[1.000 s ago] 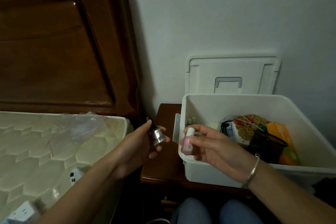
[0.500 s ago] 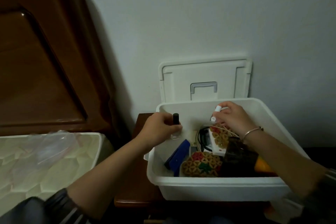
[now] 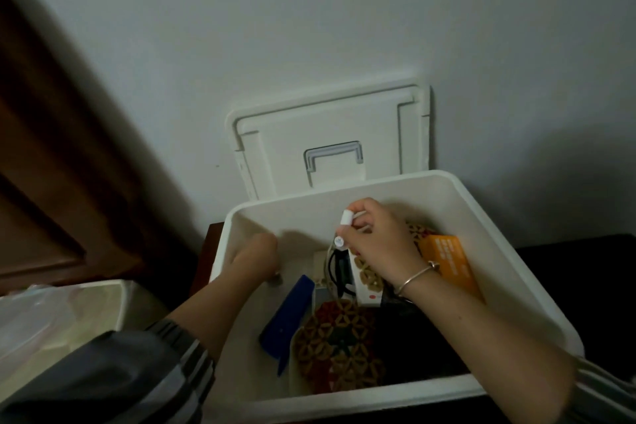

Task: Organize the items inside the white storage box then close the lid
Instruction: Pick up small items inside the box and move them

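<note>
The white storage box [image 3: 523, 262] stands open, and its lid [image 3: 330, 127] leans upright against the wall behind it. My left hand [image 3: 256, 260] is down in the box's back left corner, curled round a small bottle whose silvery end [image 3: 277, 279] shows under the fingers. Over the box's back middle, my right hand [image 3: 378, 241] pinches two small white-capped bottles [image 3: 345, 218]. In the box lie a blue object [image 3: 289, 317], woven patterned coasters [image 3: 340, 351], an orange packet [image 3: 447, 265], a white patterned carton [image 3: 366, 280] and a black cable [image 3: 334, 267].
The box sits on a dark wooden nightstand [image 3: 210, 241] against the wall. At the left stands a wooden headboard [image 3: 51, 148]. Below it is a pale quilted mattress [image 3: 96, 306] with a clear plastic bag [image 3: 24, 320] on it.
My view has come closer over the box. My left hand has gone down into the back left corner with its bottle. The right hand holds its bottles over the box's middle.
</note>
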Available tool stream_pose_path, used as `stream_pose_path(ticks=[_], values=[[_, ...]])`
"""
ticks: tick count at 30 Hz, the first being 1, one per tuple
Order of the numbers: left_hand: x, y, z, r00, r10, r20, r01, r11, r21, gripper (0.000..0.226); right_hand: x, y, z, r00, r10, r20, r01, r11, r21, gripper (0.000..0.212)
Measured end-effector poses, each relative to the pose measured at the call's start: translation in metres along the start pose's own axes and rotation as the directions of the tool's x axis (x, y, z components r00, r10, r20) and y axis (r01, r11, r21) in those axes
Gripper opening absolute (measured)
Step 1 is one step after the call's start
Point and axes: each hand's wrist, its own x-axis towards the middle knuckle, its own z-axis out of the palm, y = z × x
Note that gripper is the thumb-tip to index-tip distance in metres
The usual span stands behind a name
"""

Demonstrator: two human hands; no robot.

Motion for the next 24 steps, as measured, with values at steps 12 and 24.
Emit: stream_pose_path(ticks=[12, 24], values=[[0.007, 0.006, 0.019, 0.994, -0.077, -0.076, 0.092, 0.973, 0.21, 0.025, -0.001, 0.0, 0.0, 0.998, -0.055, -0.011, 0.055, 0.998, -0.035, 0.019], [0.0, 0.013, 0.019, 0.98, -0.088, -0.177, 0.131, 0.96, 0.247, 0.015, 0.0, 0.002, 0.0, 0.999, -0.038, 0.012, 0.039, 0.995, -0.091, 0.02]])
